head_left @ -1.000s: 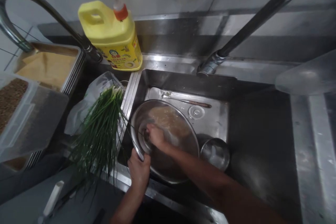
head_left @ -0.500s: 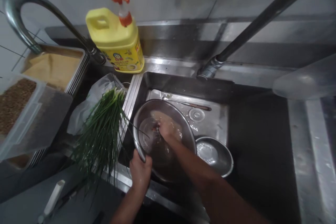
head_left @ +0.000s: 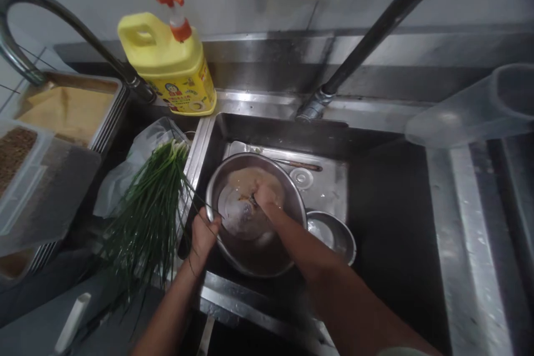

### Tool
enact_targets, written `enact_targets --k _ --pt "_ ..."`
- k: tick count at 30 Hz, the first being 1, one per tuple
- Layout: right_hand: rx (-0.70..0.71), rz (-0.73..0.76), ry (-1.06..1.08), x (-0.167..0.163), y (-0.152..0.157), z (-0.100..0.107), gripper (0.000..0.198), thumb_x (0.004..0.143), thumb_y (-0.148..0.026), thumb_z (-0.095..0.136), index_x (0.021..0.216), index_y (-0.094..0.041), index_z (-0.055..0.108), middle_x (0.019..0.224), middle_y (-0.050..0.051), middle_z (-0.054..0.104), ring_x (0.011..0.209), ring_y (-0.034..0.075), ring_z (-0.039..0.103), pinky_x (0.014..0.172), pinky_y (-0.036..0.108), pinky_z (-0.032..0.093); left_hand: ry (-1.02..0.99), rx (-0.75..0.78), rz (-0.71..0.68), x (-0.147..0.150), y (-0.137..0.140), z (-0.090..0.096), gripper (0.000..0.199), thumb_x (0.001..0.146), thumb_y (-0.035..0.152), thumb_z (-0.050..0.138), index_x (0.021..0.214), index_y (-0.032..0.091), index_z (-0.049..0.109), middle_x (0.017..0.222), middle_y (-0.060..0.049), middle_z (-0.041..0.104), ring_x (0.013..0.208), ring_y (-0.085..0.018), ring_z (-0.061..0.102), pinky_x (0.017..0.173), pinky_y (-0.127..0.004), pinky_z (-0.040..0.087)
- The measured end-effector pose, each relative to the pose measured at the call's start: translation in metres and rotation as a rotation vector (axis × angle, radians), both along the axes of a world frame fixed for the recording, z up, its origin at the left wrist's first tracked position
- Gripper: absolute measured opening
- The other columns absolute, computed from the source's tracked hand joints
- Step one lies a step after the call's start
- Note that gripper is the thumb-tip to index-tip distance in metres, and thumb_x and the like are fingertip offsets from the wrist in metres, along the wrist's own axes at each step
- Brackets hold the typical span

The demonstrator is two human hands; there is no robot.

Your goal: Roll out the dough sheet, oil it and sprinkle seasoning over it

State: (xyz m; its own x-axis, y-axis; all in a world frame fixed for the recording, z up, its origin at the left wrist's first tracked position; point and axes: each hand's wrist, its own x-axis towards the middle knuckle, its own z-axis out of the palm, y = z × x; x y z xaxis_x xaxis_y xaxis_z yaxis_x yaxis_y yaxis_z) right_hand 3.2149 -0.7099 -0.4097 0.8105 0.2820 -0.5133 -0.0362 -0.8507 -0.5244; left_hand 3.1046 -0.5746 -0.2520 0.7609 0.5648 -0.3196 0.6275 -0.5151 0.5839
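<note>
A large steel basin stands in the sink, with cloudy tan water in it. My left hand grips its left rim, thumb over the edge. Inside the basin, my right hand is closed, fingers down at the water. Small dark bits show by its fingertips, but what it holds is unclear. Touching or close against the basin's right side is a smaller metal bowl. Long green chives lie left of the sink, a few stray blades crossing to my left hand and the rim.
A yellow jug with an orange pump stands behind the chives. Behind the basin lie a brown-handled utensil and the drain. A faucet hangs over the sink's back edge. Left are stacked trays; right, a clear plastic container.
My left hand has shifted farther up the basin's left rim. The basin sits more level, and my right hand has moved slightly within it. The whole view has turned a little right.
</note>
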Motion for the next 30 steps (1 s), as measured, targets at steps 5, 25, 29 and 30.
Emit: enact_targets --k 5,25,29,30 --pt "0.186 0.232 -0.060 -0.050 0.016 0.019 0.017 0.081 -0.015 0.049 0.093 -0.019 0.060 0.094 0.005 0.061 0.083 0.014 0.053 0.066 0.022 0.033 -0.008 0.077 0.131 -0.030 -0.030 0.006 0.009 0.066 0.026 0.053 0.068 0.017 0.054 0.058 -0.001 0.057 0.055 -0.016 0.052 0.055 -0.026 0.038" --pt "0.101 0.137 -0.067 -0.043 0.029 0.010 0.018 0.086 -0.019 0.042 0.093 -0.020 0.059 0.096 0.005 0.062 0.085 0.014 0.055 0.068 0.023 0.034 -0.023 0.142 0.168 -0.038 -0.044 0.007 0.004 0.067 0.021 0.050 0.065 0.020 0.046 0.057 -0.001 0.056 0.057 -0.018 0.054 0.057 -0.027 0.037" --pt "0.038 0.071 -0.036 -0.044 0.030 0.011 0.023 0.087 -0.015 0.036 0.096 -0.014 0.057 0.088 0.009 0.063 0.075 0.015 0.056 0.062 0.025 0.032 -0.012 0.118 0.178 -0.036 -0.042 0.007 0.004 0.067 0.022 0.050 0.066 0.020 0.047 0.057 -0.001 0.056 0.058 -0.019 0.055 0.058 -0.028 0.038" --pt "0.065 0.094 -0.047 -0.047 0.032 0.012 0.021 0.086 -0.016 0.039 0.094 -0.016 0.058 0.089 0.008 0.063 0.078 0.015 0.055 0.064 0.024 0.033 -0.012 0.132 0.183 -0.036 -0.042 0.007 0.003 0.067 0.022 0.050 0.066 0.020 0.047 0.058 -0.001 0.056 0.058 -0.019 0.056 0.058 -0.028 0.038"
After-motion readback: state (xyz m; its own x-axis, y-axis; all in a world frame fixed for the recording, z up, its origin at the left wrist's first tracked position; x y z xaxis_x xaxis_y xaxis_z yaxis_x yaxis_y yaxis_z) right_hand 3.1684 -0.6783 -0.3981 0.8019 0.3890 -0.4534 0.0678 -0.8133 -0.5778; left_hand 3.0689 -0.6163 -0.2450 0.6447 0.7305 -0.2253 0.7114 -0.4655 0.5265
